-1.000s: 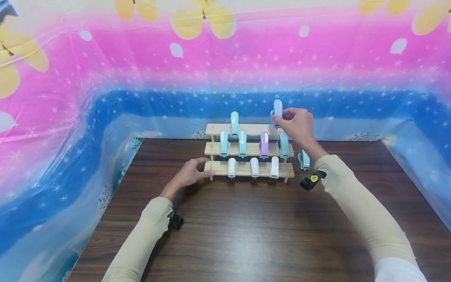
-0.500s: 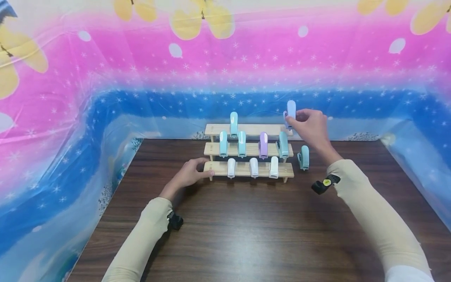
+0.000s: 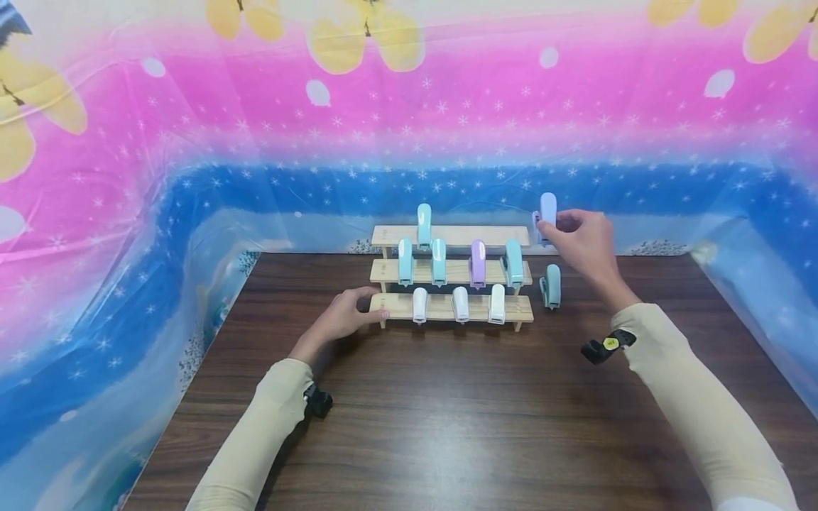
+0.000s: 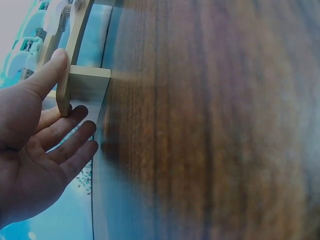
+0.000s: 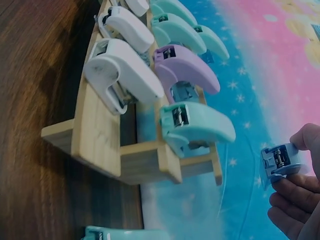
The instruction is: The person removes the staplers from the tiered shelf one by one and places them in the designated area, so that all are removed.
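In the head view my right hand pinches a pale lavender stapler between thumb and fingers, in the air to the right of the top step. My left hand grips the left end of the lowest step of a wooden three-step rack. The left wrist view has my thumb over the board and fingers below it. Several mint staplers and one purple stapler stand on the upper two steps. Three white staplers line the lowest step.
A darker mint stapler stands on the brown wooden table, right of the rack. A patterned blue and pink cloth hangs behind and along the sides.
My right hand has carried the lavender stapler rightward from above the top step's right end, then slightly down. My left hand has stayed on the rack.
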Available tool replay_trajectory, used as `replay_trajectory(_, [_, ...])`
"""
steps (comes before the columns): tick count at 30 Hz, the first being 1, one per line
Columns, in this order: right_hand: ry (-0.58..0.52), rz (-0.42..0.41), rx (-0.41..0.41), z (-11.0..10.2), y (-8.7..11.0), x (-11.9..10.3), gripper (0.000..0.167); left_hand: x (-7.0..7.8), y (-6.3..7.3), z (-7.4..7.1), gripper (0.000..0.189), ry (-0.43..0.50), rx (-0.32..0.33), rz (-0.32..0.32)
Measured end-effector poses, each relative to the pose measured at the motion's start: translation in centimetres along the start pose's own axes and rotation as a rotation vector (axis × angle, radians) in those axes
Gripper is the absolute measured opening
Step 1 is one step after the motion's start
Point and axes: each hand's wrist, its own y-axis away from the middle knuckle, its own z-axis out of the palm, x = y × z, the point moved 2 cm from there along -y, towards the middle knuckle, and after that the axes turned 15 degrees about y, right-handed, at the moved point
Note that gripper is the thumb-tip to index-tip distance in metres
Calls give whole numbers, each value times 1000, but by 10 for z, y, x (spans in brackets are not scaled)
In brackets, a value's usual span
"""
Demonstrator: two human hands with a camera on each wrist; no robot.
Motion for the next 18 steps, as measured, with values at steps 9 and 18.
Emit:
replay_trajectory(9, [14, 34, -2, -1, 10, 25, 60, 0, 0, 0, 63, 4, 1, 3])
replay_trajectory(18, [47, 87, -14, 3, 17, 51, 66, 1, 0, 0, 63, 11, 0, 3])
